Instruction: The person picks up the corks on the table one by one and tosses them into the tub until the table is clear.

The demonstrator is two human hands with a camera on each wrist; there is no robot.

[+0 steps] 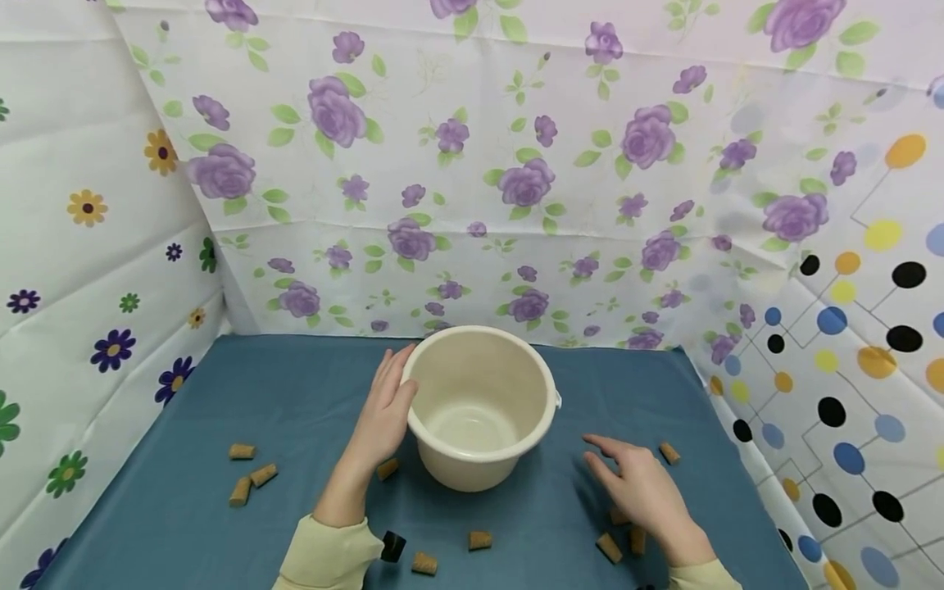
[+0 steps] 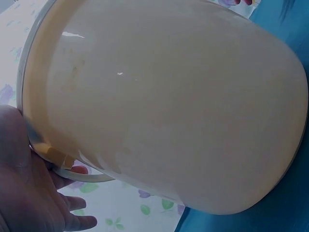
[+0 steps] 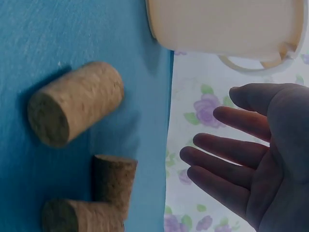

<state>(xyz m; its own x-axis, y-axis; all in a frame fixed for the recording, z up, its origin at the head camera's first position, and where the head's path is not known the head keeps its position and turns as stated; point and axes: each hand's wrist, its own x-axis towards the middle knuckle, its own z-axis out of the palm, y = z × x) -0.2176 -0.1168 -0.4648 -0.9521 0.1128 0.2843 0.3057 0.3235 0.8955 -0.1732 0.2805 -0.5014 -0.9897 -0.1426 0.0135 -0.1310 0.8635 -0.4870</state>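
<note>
A cream plastic bucket (image 1: 479,471) stands upright on the blue cloth, its mouth facing up and nothing seen inside. My left hand (image 1: 383,414) is at its left side, thumb over the rim and fingers along the outside. In the left wrist view, the hand (image 2: 29,188) meets the rim beside the bucket's handle (image 2: 87,178). My right hand (image 1: 645,487) hovers right of the bucket, fingers apart and holding nothing. Beneath that hand lie several corks (image 1: 608,547), seen close as a cork (image 3: 77,104) in the right wrist view.
Three corks (image 1: 263,474) lie at the left. A cork (image 1: 387,468) sits by the left wrist, and more corks (image 1: 480,540) lie in front of the bucket. Another cork (image 1: 669,452) lies at far right. Patterned sheets (image 1: 472,270) enclose the back and sides of the blue cloth (image 1: 310,385).
</note>
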